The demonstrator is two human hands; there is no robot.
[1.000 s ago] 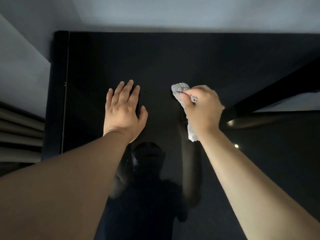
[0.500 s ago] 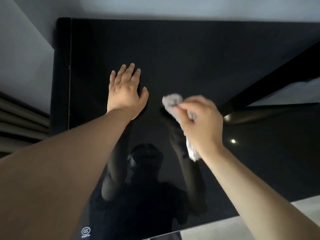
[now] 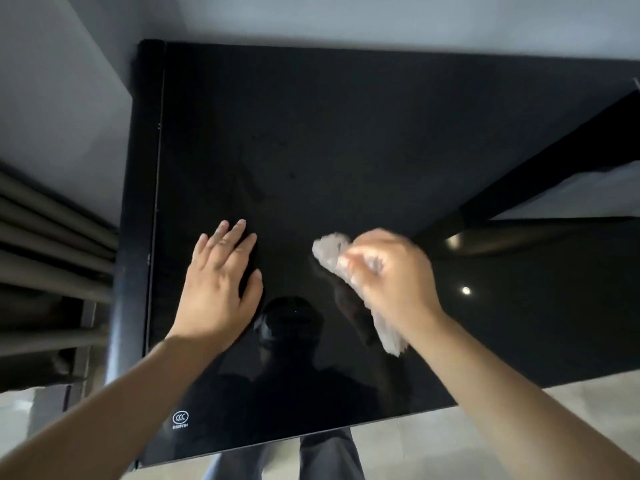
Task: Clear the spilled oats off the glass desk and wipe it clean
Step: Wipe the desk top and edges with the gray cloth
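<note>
Glass desk [image 3: 346,133] fills the view, black and mirror-glossy, its far edge against a pale wall [image 3: 381,15] and its near edge right above the person's trouser legs [image 3: 325,455]. Left hand [image 3: 220,285] is down flat on the glass, palm down, fingers straight and a little spread, planted left of centre, not far from the desk's left edge. Over to the right hand [image 3: 394,275]: it is smeared with motion blur, fingers curled tight round a grey cloth [image 3: 330,249]. One bunched end of that cloth pokes out beyond the fingertips, toward the left hand; the other end trails out under the wrist, toward the near edge. The cloth sits low over the middle of the desk, but the blur hides whether it actually presses on the surface. The two hands are apart, a dark strip of glass between them. Faint smears [image 3: 256,181] show farther back, beyond the left hand. Between the forearms the person's dark reflection [image 3: 287,327] lies in the surface, and a small point of light [image 3: 466,290] glints to the right of the right hand. A white stamp [image 3: 180,419] marks the near left corner. Grey pipes [image 3: 52,244] run along the left of the desk, and pale floor [image 3: 519,427] shows past the near right edge.
</note>
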